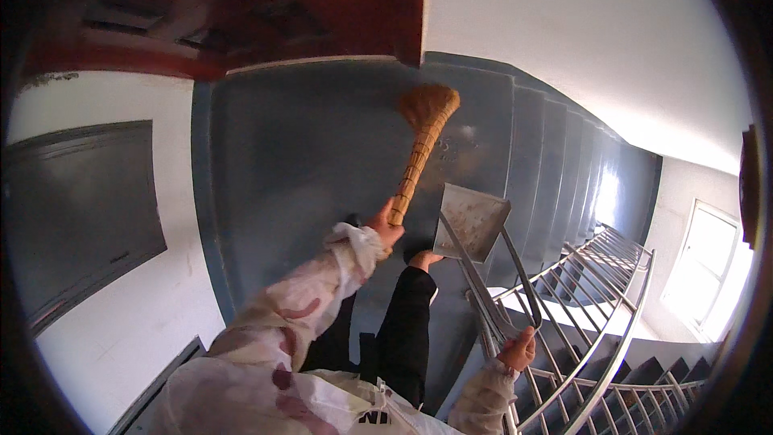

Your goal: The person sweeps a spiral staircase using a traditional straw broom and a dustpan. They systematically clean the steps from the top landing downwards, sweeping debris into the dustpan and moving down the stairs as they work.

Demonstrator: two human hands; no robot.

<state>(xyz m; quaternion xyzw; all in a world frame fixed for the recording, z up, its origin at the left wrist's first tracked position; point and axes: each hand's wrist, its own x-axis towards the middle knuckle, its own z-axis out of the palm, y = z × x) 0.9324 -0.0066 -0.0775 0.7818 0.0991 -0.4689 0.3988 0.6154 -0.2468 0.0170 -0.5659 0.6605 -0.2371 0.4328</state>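
My left hand [384, 227] grips the lower end of a straw hand broom [416, 163]. The broom leans away from me, its bound stalk tilted and its slightly blurred bristle head over the dark grey floor near the red door. In my right hand [517, 349] is the bent end of the long handle of a metal dustpan [473, 223]. The pan lies ahead of my foot, close to the top stair edge, with brown specks or stains inside it. Small pale bits [445, 151] show on the floor between broom and pan.
A staircase [546, 151] descends on the right along a white wall [580, 24]. Metal railings [604, 326] stand beside my right arm. Ahead is a dark red door [362, 6]; a grey panel [84, 205] is set in the left wall. A bright window [703, 266] lies far right.
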